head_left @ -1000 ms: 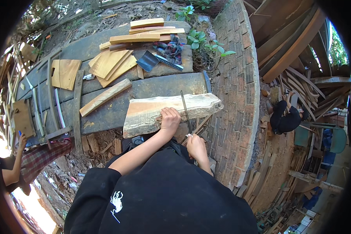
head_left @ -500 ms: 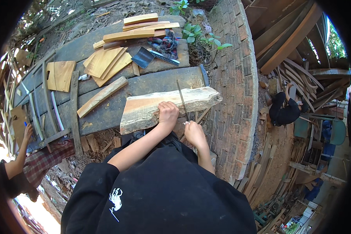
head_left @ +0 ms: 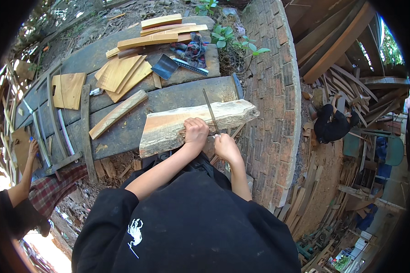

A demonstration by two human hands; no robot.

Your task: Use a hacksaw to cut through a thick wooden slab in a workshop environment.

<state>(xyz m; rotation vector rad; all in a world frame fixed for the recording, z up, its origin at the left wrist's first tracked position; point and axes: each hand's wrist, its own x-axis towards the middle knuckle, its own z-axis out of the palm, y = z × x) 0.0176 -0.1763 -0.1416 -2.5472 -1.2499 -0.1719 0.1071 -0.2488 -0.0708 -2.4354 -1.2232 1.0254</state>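
Left hand is pressed down on the near edge of the wood slab, fingers curled over it in a firm clasp. Right hand sits just beside it, off the slab's near edge, fingers wrapped tight around the handle of a long thin blade. The blade runs up and away across the slab's top face, its tip just past the far edge. It looks like a saw or a file; the view is too small to tell which.

The slab lies crosswise on the near side of the dark workbench, its right end jutting past the bench edge toward the brick path. Its left end is cut square, with bare bench beside it. A narrow plank lies at a slant just left of the slab, apart from it. Further back, a fan of thin boards and a stack of longer strips crowd the far end, with a dark flat tool and a ruler between them and the slab. At the far left, another person's hand reaches to the bench's left edge, well apart from the slab.
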